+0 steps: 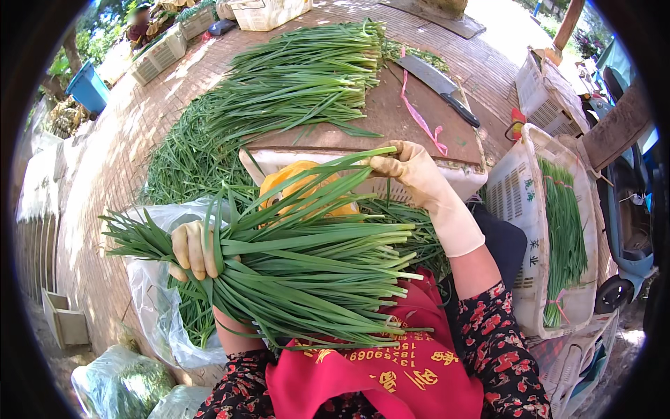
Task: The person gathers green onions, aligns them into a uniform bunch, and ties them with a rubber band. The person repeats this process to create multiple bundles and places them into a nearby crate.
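My gloved left hand (194,250) grips a large bunch of garlic chives (319,262) near its leafy tips, with a few leaves wrapped across the bunch beside the fingers. The pale stem ends fan out to the right above my red apron (377,377). Up and to the right, my gloved right hand (411,167) pinches the pale ends of a few leaves (356,157) that rise from the same bunch. Beyond my hands, a thick stack of chives (314,73) lies on a brown board (384,112) set over a white plastic crate (419,180).
A cleaver (432,76) and a pink tie (419,118) lie on the board. Loose leaves (183,152) heap at left, near a plastic bag (152,309). At right, a crate (510,204) holds tied chives (565,230). A person (139,26) is far off.
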Available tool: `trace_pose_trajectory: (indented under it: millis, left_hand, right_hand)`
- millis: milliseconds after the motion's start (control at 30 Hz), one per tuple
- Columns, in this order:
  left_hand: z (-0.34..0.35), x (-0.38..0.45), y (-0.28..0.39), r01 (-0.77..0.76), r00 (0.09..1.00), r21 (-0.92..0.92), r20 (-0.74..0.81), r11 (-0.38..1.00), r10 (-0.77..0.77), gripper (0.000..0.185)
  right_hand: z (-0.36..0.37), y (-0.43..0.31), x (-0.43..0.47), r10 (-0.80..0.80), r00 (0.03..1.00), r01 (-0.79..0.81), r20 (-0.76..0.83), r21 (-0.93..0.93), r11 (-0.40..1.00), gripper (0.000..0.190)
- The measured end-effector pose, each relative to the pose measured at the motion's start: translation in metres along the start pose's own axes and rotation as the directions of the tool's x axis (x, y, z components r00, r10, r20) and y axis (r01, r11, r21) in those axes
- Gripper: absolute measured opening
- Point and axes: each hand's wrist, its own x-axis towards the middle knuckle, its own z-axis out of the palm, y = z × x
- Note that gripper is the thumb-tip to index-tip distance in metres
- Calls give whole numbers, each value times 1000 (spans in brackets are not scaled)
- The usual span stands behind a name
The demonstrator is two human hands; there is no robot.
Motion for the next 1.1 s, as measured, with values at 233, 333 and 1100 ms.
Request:
trace_pose_trajectory:
  millis: [233, 333, 1100]
  left_hand:
    - [1, -20, -4, -26, 986, 46, -160, 999, 34, 26]
    - [0, -23, -4, -39, 991, 34, -128, 999, 43, 26]
    - [37, 2, -22, -118, 883, 137, -439, 984, 167, 18]
  right_hand:
    - [-13, 14, -8, 130, 978, -139, -160, -45, 989, 18]
    - [-24, 28, -9, 195, 943, -167, -269, 123, 978, 18]
    - [35, 20, -12, -378, 926, 19, -16, -996, 89, 24]
